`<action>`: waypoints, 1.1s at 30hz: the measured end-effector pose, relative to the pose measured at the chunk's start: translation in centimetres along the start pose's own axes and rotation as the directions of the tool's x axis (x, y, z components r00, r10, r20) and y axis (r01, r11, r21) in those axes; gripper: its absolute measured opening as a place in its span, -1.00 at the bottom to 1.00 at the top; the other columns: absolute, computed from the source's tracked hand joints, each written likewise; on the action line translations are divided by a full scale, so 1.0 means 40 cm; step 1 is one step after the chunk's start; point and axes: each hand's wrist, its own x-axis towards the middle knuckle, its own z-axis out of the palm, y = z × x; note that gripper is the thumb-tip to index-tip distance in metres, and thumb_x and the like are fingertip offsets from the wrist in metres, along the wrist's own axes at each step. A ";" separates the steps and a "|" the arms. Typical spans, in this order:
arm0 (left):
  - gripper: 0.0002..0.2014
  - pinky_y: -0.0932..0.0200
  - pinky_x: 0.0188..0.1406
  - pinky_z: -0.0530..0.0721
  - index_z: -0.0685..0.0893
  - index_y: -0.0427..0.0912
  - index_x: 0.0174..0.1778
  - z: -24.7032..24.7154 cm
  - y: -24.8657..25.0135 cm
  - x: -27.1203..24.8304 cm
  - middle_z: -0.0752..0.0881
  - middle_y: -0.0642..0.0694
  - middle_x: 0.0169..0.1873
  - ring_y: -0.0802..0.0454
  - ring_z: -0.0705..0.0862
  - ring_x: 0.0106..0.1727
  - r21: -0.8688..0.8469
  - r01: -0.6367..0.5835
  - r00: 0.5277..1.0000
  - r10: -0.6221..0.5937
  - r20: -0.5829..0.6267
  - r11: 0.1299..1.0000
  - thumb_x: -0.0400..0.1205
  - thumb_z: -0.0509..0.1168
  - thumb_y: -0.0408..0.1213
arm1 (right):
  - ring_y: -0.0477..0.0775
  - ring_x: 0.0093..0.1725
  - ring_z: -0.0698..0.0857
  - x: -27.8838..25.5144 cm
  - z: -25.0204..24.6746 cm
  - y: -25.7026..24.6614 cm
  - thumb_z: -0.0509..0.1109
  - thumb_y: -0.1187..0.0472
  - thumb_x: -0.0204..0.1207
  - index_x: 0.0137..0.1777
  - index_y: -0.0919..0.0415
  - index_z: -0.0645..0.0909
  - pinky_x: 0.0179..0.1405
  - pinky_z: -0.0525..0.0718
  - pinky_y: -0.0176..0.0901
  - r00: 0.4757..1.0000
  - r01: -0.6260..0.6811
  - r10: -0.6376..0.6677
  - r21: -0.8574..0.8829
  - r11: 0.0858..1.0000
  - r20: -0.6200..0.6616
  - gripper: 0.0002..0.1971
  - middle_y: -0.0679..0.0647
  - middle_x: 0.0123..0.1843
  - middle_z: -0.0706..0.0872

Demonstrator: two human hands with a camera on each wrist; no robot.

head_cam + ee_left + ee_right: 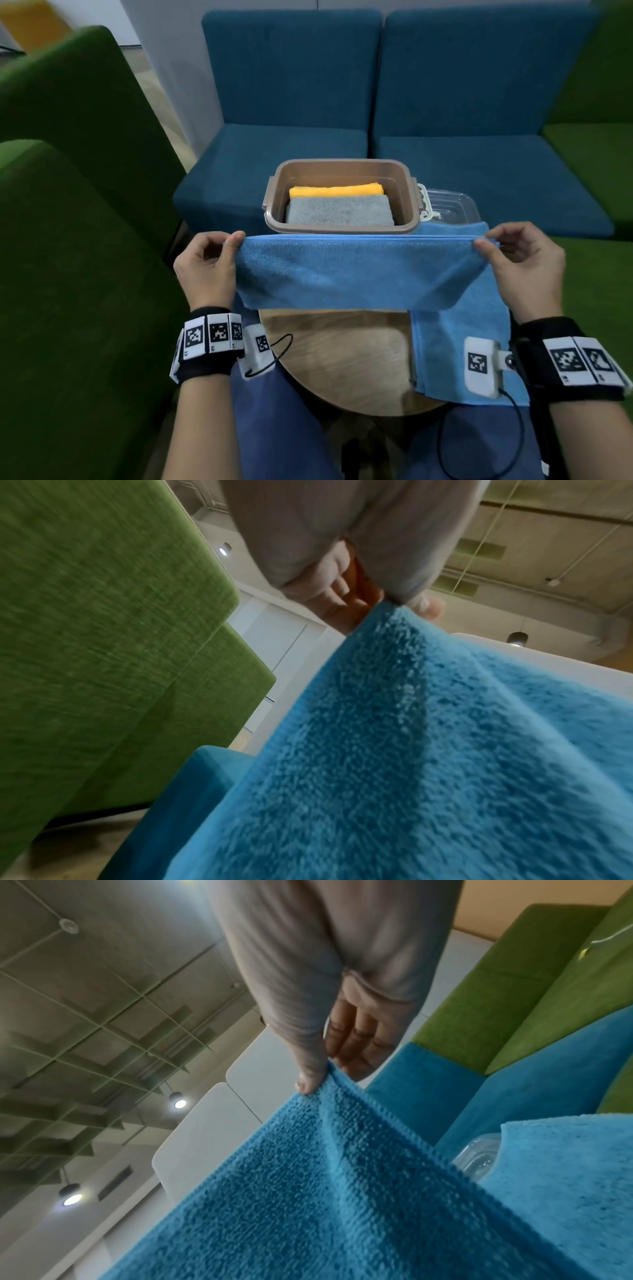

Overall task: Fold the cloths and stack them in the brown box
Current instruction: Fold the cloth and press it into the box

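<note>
Blue cloth [342, 274], folded double, is pinched taut at its top corners by left hand [205, 270] and right hand [524, 270], just in front of the brown box [342, 226]; layers could slip apart if either pinch is loosened

No words, brand names or numbers can be read anywhere in these views. The only markings are black-and-white square coded tags on the left wristband [209, 337] and the right wristband [579, 363], and on small white modules beside each.
</note>
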 end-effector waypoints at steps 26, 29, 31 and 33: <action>-0.81 0.21 -0.19 0.71 0.65 -0.10 -0.30 0.054 -0.081 0.057 0.70 -0.05 -0.34 0.06 0.67 -0.29 0.157 0.134 0.942 -0.175 0.285 0.978 0.46 0.55 -0.39 | 0.12 -0.09 0.66 0.040 0.040 0.068 0.37 0.41 0.58 -0.11 0.23 0.67 -0.06 0.57 -0.17 0.985 -0.046 0.106 -0.384 0.922 0.136 -0.89 0.15 -0.11 0.76; -0.82 0.10 -0.21 0.65 0.66 -0.20 -0.32 0.113 -0.157 0.052 0.69 -0.07 -0.38 -0.03 0.66 -0.30 0.287 0.173 0.892 -0.273 0.359 0.942 0.45 0.56 -0.37 | 0.19 -0.01 0.70 0.053 0.080 0.146 0.40 0.40 0.57 -0.04 0.39 0.71 -0.04 0.52 -0.14 0.940 -0.181 0.289 -0.452 0.874 0.183 -0.93 0.34 -0.02 0.78; -0.87 0.16 -0.20 0.56 0.70 -0.27 -0.26 0.145 -0.193 0.042 0.70 -0.12 -0.35 -0.10 0.67 -0.23 0.373 0.165 0.885 -0.304 0.353 0.913 0.49 0.52 -0.35 | 0.32 0.07 0.71 0.044 0.107 0.187 0.38 0.38 0.59 0.05 0.43 0.70 0.00 0.52 -0.10 0.922 -0.258 0.364 -0.491 0.832 0.131 -0.87 0.39 0.01 0.77; -0.87 0.17 -0.06 0.54 0.74 -0.32 -0.04 0.165 -0.208 0.038 0.75 -0.23 -0.12 -0.19 0.69 0.00 0.438 0.167 0.888 -0.327 0.322 0.883 0.58 0.43 -0.34 | 0.40 0.15 0.67 0.026 0.124 0.204 0.34 0.39 0.59 0.15 0.37 0.67 0.13 0.52 0.00 0.918 -0.309 0.394 -0.545 0.780 0.043 -0.82 0.38 0.07 0.76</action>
